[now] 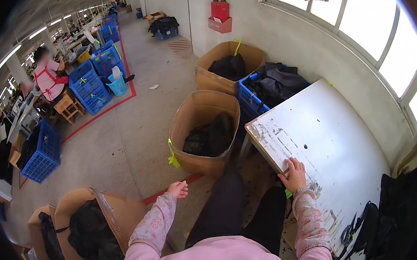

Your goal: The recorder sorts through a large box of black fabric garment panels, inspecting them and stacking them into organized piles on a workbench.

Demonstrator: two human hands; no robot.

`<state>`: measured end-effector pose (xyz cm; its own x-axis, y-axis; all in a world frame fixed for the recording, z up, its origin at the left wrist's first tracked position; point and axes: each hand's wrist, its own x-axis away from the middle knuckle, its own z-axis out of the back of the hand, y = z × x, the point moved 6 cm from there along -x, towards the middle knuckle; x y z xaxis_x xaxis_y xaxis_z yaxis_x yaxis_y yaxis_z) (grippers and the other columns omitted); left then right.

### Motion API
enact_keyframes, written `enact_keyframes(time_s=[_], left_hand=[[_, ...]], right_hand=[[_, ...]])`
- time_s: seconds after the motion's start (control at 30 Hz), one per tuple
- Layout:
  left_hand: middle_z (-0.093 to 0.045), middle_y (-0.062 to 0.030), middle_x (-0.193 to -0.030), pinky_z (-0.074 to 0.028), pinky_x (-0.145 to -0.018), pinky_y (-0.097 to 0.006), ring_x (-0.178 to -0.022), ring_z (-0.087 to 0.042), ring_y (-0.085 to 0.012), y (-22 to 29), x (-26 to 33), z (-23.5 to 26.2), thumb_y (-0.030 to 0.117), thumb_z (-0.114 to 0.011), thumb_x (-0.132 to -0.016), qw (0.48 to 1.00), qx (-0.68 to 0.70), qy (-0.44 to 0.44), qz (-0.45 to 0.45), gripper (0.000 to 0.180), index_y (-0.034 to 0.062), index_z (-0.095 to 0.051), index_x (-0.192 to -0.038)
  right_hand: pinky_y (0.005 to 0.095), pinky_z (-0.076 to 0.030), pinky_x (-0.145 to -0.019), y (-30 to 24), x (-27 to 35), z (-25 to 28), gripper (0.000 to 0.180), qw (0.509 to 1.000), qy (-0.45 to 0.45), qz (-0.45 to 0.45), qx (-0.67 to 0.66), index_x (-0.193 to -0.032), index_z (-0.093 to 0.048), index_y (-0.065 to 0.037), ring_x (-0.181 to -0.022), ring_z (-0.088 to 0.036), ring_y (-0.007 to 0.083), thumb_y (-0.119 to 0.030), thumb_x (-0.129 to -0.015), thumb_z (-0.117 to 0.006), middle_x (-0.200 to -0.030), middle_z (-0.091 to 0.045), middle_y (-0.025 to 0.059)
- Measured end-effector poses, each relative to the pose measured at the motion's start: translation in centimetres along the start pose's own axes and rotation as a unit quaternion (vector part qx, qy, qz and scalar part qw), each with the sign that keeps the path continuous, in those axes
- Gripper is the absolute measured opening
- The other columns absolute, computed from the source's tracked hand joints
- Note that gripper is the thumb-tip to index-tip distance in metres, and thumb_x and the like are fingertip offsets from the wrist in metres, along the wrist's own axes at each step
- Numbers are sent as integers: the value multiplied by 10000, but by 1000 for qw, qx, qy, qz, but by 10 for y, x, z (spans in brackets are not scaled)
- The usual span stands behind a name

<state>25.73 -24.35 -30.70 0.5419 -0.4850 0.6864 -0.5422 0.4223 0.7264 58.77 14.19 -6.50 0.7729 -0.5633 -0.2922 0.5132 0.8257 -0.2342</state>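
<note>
The right hand [296, 174] rests on the left edge of the pale worktop [336, 126], its fingers open and slightly spread, palm down, near a patch of worn, scuffed surface. The left hand [178, 190] hangs in the air over the floor [143, 134], fingers loosely curled; whether they close on anything small I cannot tell. Ahead of it stands an open cardboard box [201, 165] with black cloth [211, 137] inside and a yellow-green ribbon [172, 154] on its left side. Behind that box are a second cardboard box [210, 84] and a blue crate [248, 96], both holding dark material. The worktop stands to their right, beneath the windows [368, 22]. Further off at left, a seated person [47, 76] works beside blue crates [88, 87].
</note>
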Motion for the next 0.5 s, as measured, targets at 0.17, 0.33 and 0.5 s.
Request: enact_keyframes(time_s=[0.17,0.33,0.5], left_hand=[[-660,-40,-826,-554,-643,-348,-677,-649,-185,58,-71,-39,376,-705,-867,965,-195,85,-151,338,82,-624,-1012],[-625,-124,-1142,-450,-954,-471,-1091,-579,-285,110,-103,-112,310,-764,-776,790,-529,99,-295,389,112,-623,-1080],[-583,-104,-1259,-279,-1110,-493,-1222,-504,-318,106,-137,-132,352,-764,-751,682,-707,61,-178,476,166,-613,-1163]], right_hand=[[527,-279,-1114,-6,-7,-5,641,1000,-6,-10,-15,-1272,-519,-120,-1305,-420,337,-315,-723,-786,-1341,-496,130],[523,-283,-1115,6,-4,8,623,999,-2,-37,-27,-1254,-535,-114,-1311,-421,338,-341,-731,-786,-1346,-499,127],[519,-293,-1113,8,-10,11,609,997,-25,-44,-50,-1252,-545,-105,-1312,-438,319,-352,-748,-780,-1343,-515,121]])
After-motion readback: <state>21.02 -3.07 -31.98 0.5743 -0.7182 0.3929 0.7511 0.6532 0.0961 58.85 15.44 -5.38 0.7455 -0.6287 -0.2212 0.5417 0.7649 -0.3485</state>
